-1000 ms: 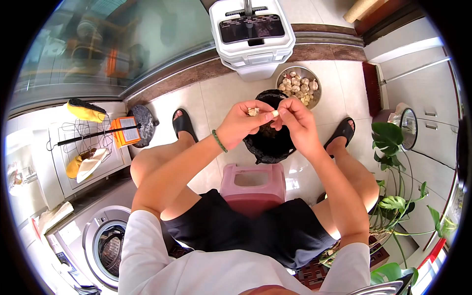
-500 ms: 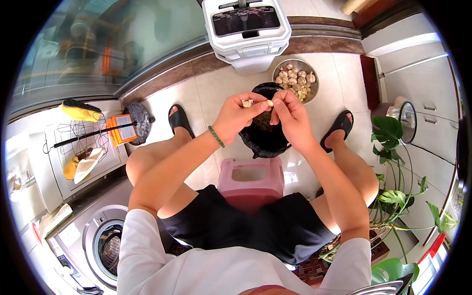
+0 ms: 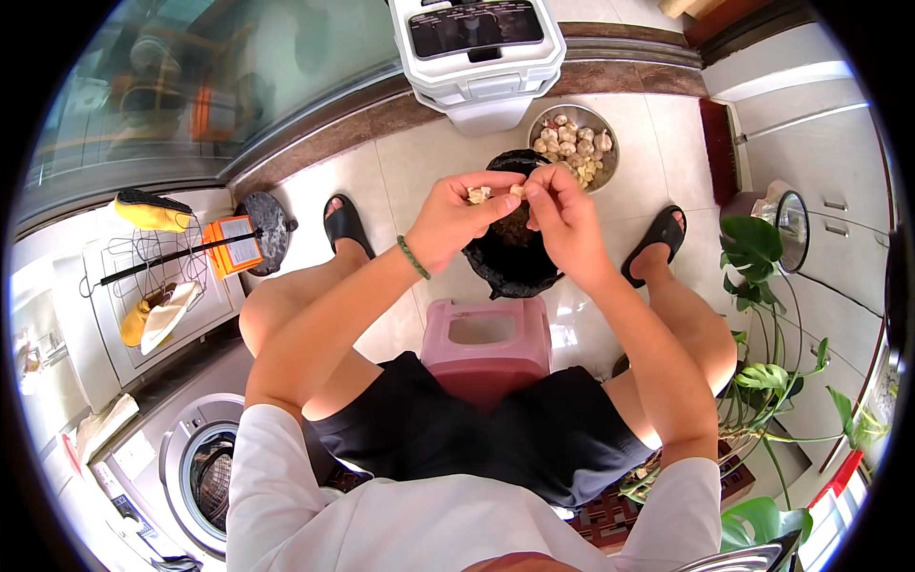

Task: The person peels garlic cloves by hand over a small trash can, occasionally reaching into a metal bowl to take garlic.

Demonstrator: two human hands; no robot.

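Observation:
Over a black-lined bin, my left hand is curled with pale garlic pieces resting in it. A small garlic clove sits at the meeting point of both hands' fingertips. My right hand pinches at this clove with thumb and forefinger. Just beyond the hands, a round metal bowl contains whole garlic bulbs and some peeled-looking cloves. Dark scraps lie inside the bin, partly hidden by my hands.
A pink plastic stool stands between my knees. Beyond the bin is a white and grey appliance. To the left are a wire rack with shoes and a washing machine; a leafy plant grows on the right.
My fingertips have shifted slightly around the clove, and the right fingers now cover it differently. The view has tilted a little; the bowl and bin appear slightly higher.

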